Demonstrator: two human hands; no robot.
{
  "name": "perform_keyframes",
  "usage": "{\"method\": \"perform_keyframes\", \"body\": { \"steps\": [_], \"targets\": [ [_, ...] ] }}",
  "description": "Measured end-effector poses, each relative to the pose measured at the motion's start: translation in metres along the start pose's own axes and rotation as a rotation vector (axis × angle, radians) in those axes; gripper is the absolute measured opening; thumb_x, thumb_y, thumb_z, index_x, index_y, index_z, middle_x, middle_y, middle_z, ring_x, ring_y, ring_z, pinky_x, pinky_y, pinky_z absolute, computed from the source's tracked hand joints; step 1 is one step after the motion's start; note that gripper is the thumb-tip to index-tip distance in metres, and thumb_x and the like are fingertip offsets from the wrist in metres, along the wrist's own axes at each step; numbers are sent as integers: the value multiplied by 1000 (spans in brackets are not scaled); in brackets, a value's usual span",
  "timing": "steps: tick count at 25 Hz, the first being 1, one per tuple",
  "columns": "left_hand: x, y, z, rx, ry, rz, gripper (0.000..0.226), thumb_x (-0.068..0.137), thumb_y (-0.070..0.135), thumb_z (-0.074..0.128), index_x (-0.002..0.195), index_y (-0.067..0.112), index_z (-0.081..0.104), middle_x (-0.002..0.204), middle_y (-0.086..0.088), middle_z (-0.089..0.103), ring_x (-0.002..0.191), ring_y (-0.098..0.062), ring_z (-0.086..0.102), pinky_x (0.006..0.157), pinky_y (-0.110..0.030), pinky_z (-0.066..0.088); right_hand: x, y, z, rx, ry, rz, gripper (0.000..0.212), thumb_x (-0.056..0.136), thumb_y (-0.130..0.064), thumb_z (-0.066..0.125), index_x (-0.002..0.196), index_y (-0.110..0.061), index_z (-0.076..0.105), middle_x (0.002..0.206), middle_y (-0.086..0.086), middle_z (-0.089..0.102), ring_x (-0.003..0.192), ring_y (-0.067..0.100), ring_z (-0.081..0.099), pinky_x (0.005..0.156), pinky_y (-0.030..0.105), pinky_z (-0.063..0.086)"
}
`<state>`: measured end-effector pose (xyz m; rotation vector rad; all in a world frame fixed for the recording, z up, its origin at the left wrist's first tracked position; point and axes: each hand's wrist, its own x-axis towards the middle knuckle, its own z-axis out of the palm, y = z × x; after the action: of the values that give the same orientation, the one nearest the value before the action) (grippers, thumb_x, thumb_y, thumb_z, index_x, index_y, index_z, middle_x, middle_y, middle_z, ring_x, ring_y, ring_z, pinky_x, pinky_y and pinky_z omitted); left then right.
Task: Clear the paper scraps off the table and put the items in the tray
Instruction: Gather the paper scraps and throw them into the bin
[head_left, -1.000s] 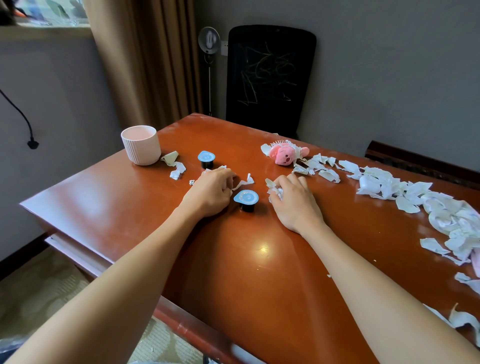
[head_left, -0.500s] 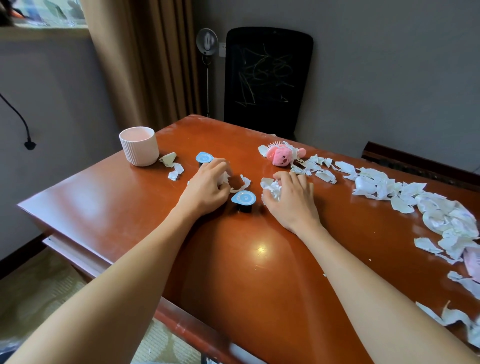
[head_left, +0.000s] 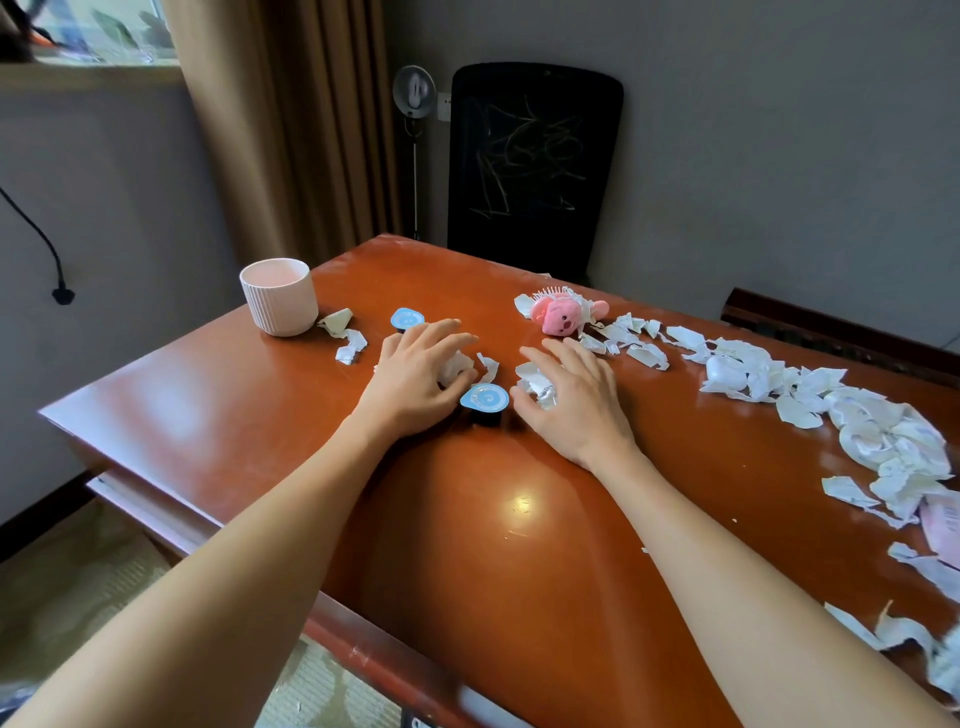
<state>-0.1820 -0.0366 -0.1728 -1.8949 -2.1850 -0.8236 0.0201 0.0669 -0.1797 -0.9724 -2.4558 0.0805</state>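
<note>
My left hand (head_left: 415, 374) lies on the table with its fingers curled over a bunch of white paper scraps (head_left: 454, 366). My right hand (head_left: 571, 395) rests beside it, its fingers gathered on more crumpled scraps (head_left: 535, 387). Between the two hands stands a small black cup with a blue lid (head_left: 484, 400). A second blue-lidded cup (head_left: 407, 318) sits just beyond my left fingers. A pink plush toy (head_left: 558, 314) lies further back. A long band of torn paper (head_left: 883, 436) runs along the right side. No tray is in view.
A pale pink ribbed cup (head_left: 279, 302) stands at the far left of the reddish wooden table (head_left: 493, 519), with a few scraps (head_left: 345, 332) beside it. A black chair (head_left: 530, 166) stands behind the table. The table's left edge drops to the floor.
Both hands have slid a little away from me, raking scraps together. My left hand now has a clump under its fingers, and my right hand's fingers have closed in on its scraps.
</note>
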Motion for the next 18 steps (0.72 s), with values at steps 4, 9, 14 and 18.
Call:
{"method": "perform_keyframes", "body": {
  "steps": [4, 9, 14, 18],
  "targets": [
    [7, -2, 2, -5, -182, 38, 44, 99, 42, 45, 143, 41, 42, 154, 6, 36, 143, -17, 29, 114, -47, 21, 3, 3, 5, 63, -64, 30, 33, 95, -52, 40, 120, -39, 58, 124, -12, 53, 120, 12, 43, 102, 34, 34],
    [11, -4, 5, -78, -186, 41, 27, 97, 35, 53, 119, 28, 68, 138, 1, 56, 132, -21, 44, 106, -48, 33, 2, 4, 6, -28, -35, 66, 30, 95, -55, 36, 107, -36, 56, 105, -11, 47, 103, 14, 40, 91, 34, 35],
    [8, -6, 8, -139, -80, -85, 26, 92, 44, 59, 80, 22, 56, 104, 2, 57, 97, -21, 46, 87, -39, 37, 1, 1, 5, 11, -5, 115, 27, 96, -51, 42, 101, -29, 56, 103, -7, 54, 99, 15, 48, 76, 33, 44],
    [6, -1, 4, -171, -68, -122, 23, 93, 38, 60, 80, 23, 49, 94, 2, 50, 90, -22, 45, 81, -36, 37, -3, -4, 0, -57, 62, 139, 28, 96, -47, 45, 101, -24, 60, 92, -5, 63, 83, 18, 57, 65, 32, 42]
  ]
}}
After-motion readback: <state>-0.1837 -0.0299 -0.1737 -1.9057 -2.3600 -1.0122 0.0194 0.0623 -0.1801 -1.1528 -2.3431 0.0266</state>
